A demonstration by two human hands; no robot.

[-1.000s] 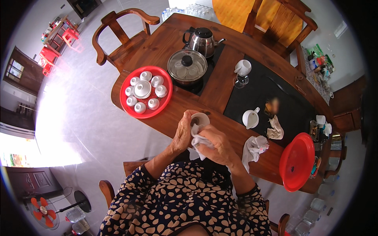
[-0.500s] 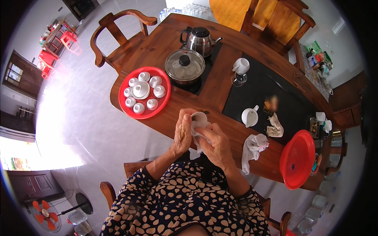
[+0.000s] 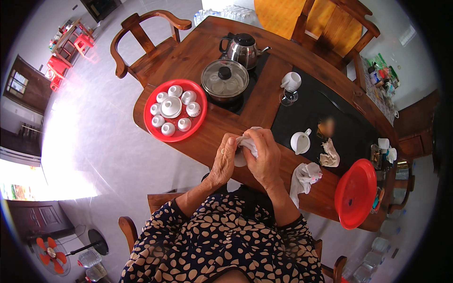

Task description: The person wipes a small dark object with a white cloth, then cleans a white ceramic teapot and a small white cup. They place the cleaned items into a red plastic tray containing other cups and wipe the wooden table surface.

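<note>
Close above the table's near edge, my left hand [image 3: 223, 162] grips a white cup [image 3: 239, 159], mostly hidden between my hands. Bunched over its rim is a white cloth [image 3: 248, 144], which my right hand [image 3: 263, 158] pinches with curled fingers. To the left, a red tray [image 3: 152, 131] bears a ring of small white teacups [image 3: 184, 124] around a lidded white bowl [image 3: 170, 107]. On the black tea board [image 3: 302, 113] to the right stand a white pitcher [image 3: 300, 142] and a beige cloth [image 3: 330, 153].
A glass-lidded pot [image 3: 224, 81] and a steel kettle [image 3: 244, 51] stand beyond my hands. A white cup lying tilted [image 3: 290, 81] is beside a glass strainer [image 3: 288, 97]. At right are a crumpled white cloth [image 3: 306, 179] and a red basin [image 3: 356, 194]. Wooden chairs [image 3: 146, 45] surround the table.
Both hands have risen slightly, and my right hand has turned over the cup with the cloth. The cup's open rim, visible before, is now covered by cloth and fingers.
</note>
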